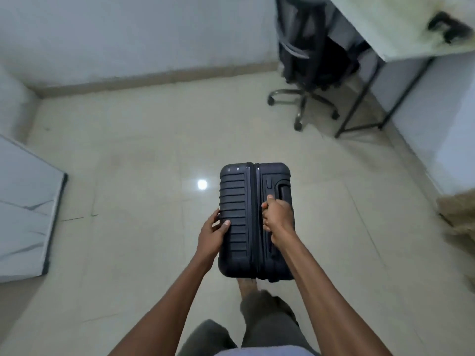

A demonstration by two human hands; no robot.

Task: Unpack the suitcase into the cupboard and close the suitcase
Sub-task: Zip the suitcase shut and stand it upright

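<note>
Dark navy ribbed suitcase [254, 222], glossy cream floor tiles [144, 155], black office chair [312, 60]

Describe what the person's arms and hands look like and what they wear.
Both forearms are bare to the bottom edge of the view: no sleeves visible. The left hand and right hand wear no gloves; no watch, ring or bracelet shows. Short nails.
</note>
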